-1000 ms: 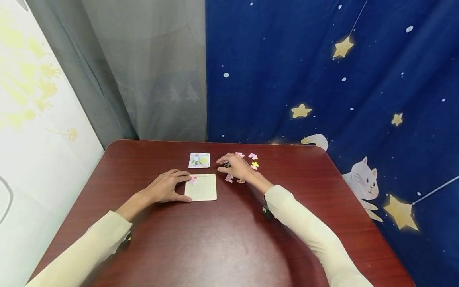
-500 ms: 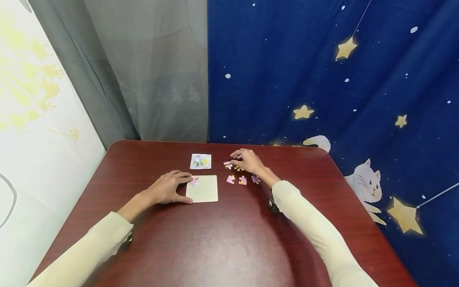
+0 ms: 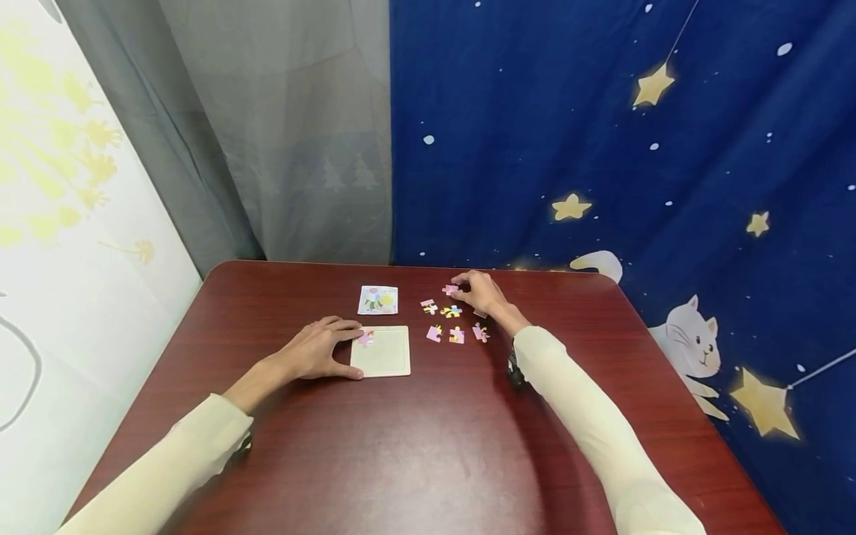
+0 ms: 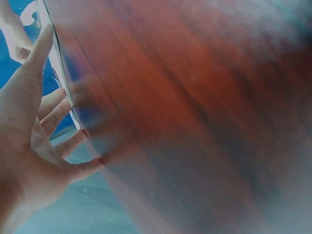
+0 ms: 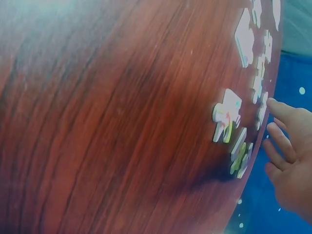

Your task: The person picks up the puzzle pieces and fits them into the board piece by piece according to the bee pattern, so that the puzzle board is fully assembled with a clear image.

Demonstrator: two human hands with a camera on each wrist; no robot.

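In the head view my left hand (image 3: 321, 349) rests at the left edge of a pale square puzzle board (image 3: 388, 357), thumb at the near side and fingers at the far side. One pink jigsaw piece (image 3: 365, 339) lies in the board's far left corner. My right hand (image 3: 483, 292) reaches over the loose pieces, thumb and forefinger beside another pink jigsaw piece (image 3: 450, 290), which appears flat on the table. In the right wrist view, the right hand (image 5: 295, 151) has loosely bent fingers, one tip close to a piece (image 5: 263, 110). A piece (image 3: 480, 313) is partly hidden under that hand.
A small picture card (image 3: 378, 300) with a bee stands out behind the board. Several loose jigsaw pieces (image 3: 457, 335) lie right of the board on the dark red table (image 3: 401, 461). Curtains (image 3: 481, 148) hang beyond the table's far edge.
My right hand has moved right and away from me over the pieces, uncovering those nearer the board. My left hand and the board stay in place; the view shifts slightly.
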